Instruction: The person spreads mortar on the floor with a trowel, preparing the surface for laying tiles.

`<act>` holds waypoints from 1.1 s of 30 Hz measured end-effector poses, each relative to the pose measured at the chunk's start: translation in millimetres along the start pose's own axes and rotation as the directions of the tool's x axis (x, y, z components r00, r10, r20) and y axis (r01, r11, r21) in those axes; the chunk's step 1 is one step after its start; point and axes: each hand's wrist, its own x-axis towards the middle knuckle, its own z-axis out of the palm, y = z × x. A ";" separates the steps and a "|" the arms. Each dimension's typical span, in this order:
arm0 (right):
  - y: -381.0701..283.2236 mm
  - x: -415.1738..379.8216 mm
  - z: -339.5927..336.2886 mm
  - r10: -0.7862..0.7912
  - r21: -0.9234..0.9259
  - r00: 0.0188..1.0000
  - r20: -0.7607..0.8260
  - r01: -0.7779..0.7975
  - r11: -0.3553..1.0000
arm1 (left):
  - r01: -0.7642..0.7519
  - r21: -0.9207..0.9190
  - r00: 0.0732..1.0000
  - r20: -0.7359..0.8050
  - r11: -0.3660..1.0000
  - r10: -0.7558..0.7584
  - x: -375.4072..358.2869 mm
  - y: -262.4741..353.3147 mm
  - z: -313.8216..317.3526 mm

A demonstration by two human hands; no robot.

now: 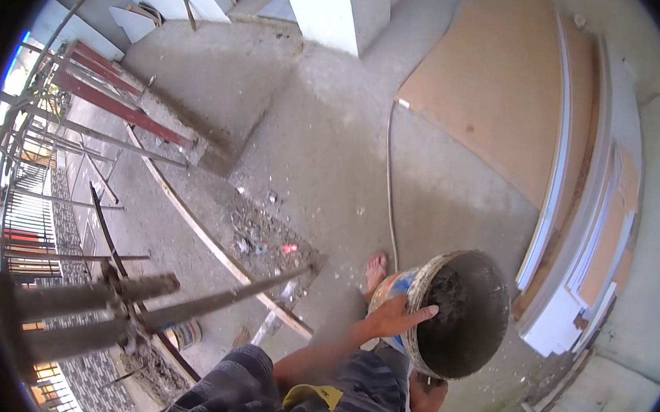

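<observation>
A round bucket (467, 314) with grey mortar smeared inside is tilted on its side, mouth towards me, just above my lap. My left hand (401, 317) grips its near rim, fingers reaching over the edge into the bucket. My right hand (427, 390) is under the bucket's lower edge and holds it from below, partly hidden by the bucket. The bucket's outer wall shows blue and orange print. My foot (375, 269) in a sandal rests on the concrete floor just beyond the bucket.
Plywood and white boards (502, 88) lie stacked at the right. A thin cable (388, 187) runs across the concrete floor. Rubble (262, 235) lies beside a long wooden plank (211, 243). Steel bars (129, 299) and red metal beams (113, 100) fill the left. A white column (334, 9) stands behind.
</observation>
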 end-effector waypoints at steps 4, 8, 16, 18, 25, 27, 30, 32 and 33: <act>-13.7 -18.8 135.5 0.088 0.186 0.996 0.027 -0.091 0.978 | -0.133 -0.093 0.983 -0.142 0.987 0.119 46.9 39.6 -75.7; -15.8 -14.2 237.5 0.086 0.210 0.983 0.163 -0.120 0.970 | -0.260 -0.141 0.945 -0.242 0.955 0.221 78.9 76.7 -150.9; 18.4 33.2 464.4 0.362 0.114 0.931 0.054 -0.366 0.924 | -0.221 -0.104 0.899 -0.408 0.970 0.161 178.7 90.6 -334.8; 39.1 41.1 540.3 0.394 0.135 0.919 -0.012 -0.389 0.911 | -0.171 -0.092 0.873 -0.475 0.981 0.107 185.7 135.7 -410.0; 105.1 80.8 723.6 0.509 -0.085 0.861 -0.004 -0.508 0.857 | -0.097 -0.327 0.836 -0.539 0.940 -0.101 254.8 92.8 -562.1; 132.8 82.8 778.1 0.495 -0.141 0.868 -0.043 -0.496 0.857 | -0.030 -0.375 0.830 -0.526 0.926 -0.186 252.0 117.2 -619.6; 182.5 82.4 840.2 0.478 -0.246 0.877 -0.037 -0.472 0.847 | 0.071 -0.462 0.825 -0.471 0.884 -0.313 249.4 119.4 -704.4; 227.4 67.2 923.4 0.445 -0.317 0.894 -0.047 -0.436 0.842 | 0.066 -0.486 0.820 -0.471 0.872 -0.325 263.5 117.5 -794.0; 231.4 55.3 941.5 0.454 -0.326 0.890 -0.048 -0.444 0.835 | 0.098 -0.536 0.817 -0.438 0.838 -0.375 255.2 118.0 -806.5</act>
